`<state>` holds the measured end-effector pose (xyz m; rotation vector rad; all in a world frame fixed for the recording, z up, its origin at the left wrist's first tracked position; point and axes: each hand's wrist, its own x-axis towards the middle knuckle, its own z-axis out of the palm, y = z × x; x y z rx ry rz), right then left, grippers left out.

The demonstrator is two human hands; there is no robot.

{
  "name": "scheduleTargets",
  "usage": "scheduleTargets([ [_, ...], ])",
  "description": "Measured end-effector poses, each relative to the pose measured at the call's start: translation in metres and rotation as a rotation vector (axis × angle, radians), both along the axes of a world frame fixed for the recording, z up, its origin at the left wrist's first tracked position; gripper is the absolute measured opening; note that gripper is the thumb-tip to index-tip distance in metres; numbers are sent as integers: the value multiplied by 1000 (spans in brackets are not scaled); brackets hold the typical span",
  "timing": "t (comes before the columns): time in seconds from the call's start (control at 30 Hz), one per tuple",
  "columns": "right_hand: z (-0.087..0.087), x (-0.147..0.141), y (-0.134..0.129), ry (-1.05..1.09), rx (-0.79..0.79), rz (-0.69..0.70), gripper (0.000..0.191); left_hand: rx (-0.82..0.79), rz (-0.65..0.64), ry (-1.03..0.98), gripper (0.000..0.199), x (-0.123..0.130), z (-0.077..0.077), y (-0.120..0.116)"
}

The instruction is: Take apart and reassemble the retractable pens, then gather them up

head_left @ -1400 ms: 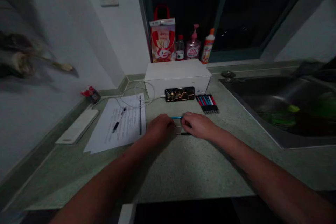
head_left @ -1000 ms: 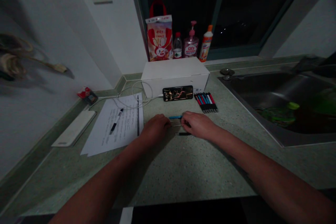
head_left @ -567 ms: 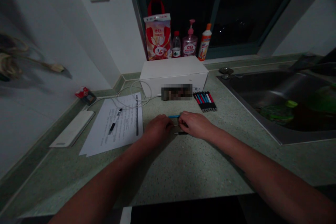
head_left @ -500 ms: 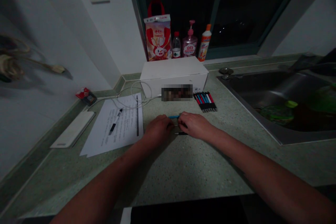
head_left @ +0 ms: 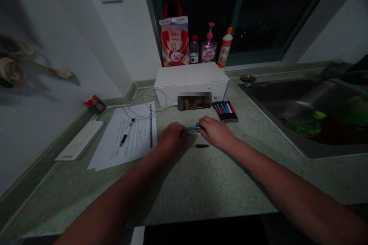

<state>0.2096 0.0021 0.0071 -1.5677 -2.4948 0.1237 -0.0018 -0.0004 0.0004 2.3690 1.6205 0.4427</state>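
A blue pen barrel (head_left: pixel 192 128) lies level between my hands, over the green speckled counter (head_left: pixel 201 183). My left hand (head_left: pixel 173 136) is closed at its left end, with the fingertips partly hidden. At the right end, my right hand (head_left: pixel 214 130) pinches the barrel between thumb and fingers. Just below the barrel, a thin light rod (head_left: pixel 194 134) spans the gap between the hands. Nearer to me, a short black pen part (head_left: pixel 201 146) with a thin tip lies on the counter. To the right, several assorted pens (head_left: pixel 225 111) lie side by side.
A white box (head_left: pixel 191 80) stands behind the hands, with bottles and a bag beyond it. Printed sheets (head_left: pixel 126 138) with a black-and-white pen (head_left: pixel 127 133) lie left, beside a white power bank (head_left: pixel 80 140) and cable. A metal sink (head_left: pixel 276 122) is at the right.
My right hand has moved slightly up and right, uncovering the black pen part. More of the blue barrel shows between the hands. My left hand has shifted slightly up.
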Motion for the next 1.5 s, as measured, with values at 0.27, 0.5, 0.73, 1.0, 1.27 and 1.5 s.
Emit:
scheduleTargets([
  [0.27,1,4,-1,49,0,9,17,23,43,-39,20,-7,1,3],
  [0.5,1,2,-3,93,1,34,14,58,39,-93,21,-6,-4,4],
  [0.73,-1,1,-1,128,15,61,12,60,28,-195,17,-6,-5,5],
  [1.0,-4,2,-1,171,65,72,27,27,129,-415,31,-5,-6,2],
  [1.27,0,6,2,372,123,-212,19,69,-213,-43,9,-2,-3,-1],
  [1.5,-1,12,5,377,162,-228,28,74,-158,51,16,-2,6,-1],
])
